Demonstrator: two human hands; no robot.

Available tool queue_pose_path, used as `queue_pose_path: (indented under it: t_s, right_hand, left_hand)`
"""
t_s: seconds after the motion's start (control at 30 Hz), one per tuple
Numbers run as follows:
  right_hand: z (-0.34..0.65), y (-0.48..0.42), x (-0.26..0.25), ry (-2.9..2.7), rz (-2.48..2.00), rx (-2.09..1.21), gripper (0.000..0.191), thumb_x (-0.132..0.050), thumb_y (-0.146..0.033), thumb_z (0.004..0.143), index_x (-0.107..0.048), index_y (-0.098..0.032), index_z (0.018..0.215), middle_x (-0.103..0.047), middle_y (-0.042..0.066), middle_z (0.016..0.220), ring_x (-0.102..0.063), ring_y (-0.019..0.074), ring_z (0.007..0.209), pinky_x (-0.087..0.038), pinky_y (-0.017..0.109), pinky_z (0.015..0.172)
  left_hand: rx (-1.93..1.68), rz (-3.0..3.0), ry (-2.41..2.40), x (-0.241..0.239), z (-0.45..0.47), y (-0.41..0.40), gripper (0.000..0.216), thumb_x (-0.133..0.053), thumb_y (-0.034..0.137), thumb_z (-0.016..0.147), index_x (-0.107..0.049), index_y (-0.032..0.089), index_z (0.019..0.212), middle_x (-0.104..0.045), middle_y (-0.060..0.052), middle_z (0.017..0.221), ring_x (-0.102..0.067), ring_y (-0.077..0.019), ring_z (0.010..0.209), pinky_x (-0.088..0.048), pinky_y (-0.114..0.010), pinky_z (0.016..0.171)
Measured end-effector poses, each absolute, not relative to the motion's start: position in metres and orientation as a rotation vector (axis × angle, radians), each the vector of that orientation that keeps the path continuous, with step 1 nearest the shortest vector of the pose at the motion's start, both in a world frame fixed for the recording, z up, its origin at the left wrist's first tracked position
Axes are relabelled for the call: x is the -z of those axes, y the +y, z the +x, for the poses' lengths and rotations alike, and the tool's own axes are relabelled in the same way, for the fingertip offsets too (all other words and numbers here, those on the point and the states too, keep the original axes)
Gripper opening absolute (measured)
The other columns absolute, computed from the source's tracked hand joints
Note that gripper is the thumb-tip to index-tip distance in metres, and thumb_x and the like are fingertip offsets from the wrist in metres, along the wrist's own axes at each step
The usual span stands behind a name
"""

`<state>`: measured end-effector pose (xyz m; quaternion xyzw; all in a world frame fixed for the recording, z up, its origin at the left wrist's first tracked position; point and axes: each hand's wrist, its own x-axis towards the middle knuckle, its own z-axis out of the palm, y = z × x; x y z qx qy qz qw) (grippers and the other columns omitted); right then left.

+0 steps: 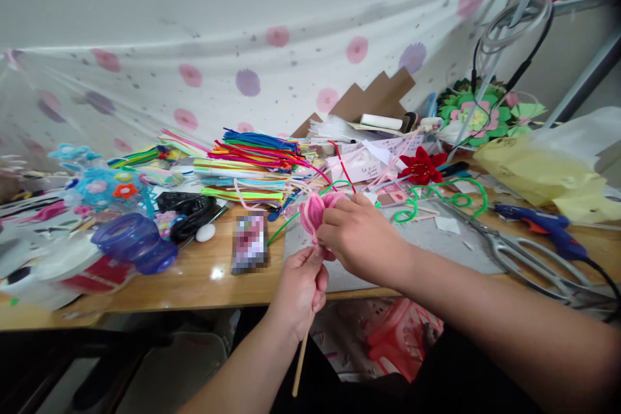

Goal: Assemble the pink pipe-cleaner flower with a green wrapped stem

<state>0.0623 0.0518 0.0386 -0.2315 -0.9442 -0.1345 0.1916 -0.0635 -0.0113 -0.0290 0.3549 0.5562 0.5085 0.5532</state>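
A bare left hand (305, 278) has its grip closed around a thin, pale wooden stick (303, 359) just below a pink, fuzzy pipe-cleaner flower (312, 213). The bare right hand (363, 236) has its grip on that flower's right side, fingers bent over the petals. Right of it lie silver metal scissors (499, 249) and a blue plastic glue gun (550, 223) on the light-brown wooden surface (194, 284). Beyond it are 1 red, fuzzy flower (422, 167) and stacked multicoloured pipe cleaners (252, 162).

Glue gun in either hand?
No: the blue glue gun lies on the table, while the left hand grips a wooden stick and the right hand touches a pink pipe-cleaner flower.
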Motion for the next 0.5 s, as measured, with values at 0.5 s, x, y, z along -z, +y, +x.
queue_pose_path:
  t_s: [0.5]
  right_hand:
    - [0.054, 0.083, -0.132, -2.974, -0.128, 0.437, 0.011, -0.058, -0.015, 0.082, -0.065, -0.016, 0.073, -0.061, 0.001, 0.080, -0.050, 0.0127, 0.071, -0.024, 0.026, 0.056]
  left_hand:
    - [-0.609, 1.702, 1.466, -0.006, -0.079, -0.023, 0.033, -0.045, 0.032, 0.084, -0.046, 0.018, 0.054, -0.045, 0.005, 0.043, -0.040, -0.0093, 0.043, -0.028, -0.023, 0.048]
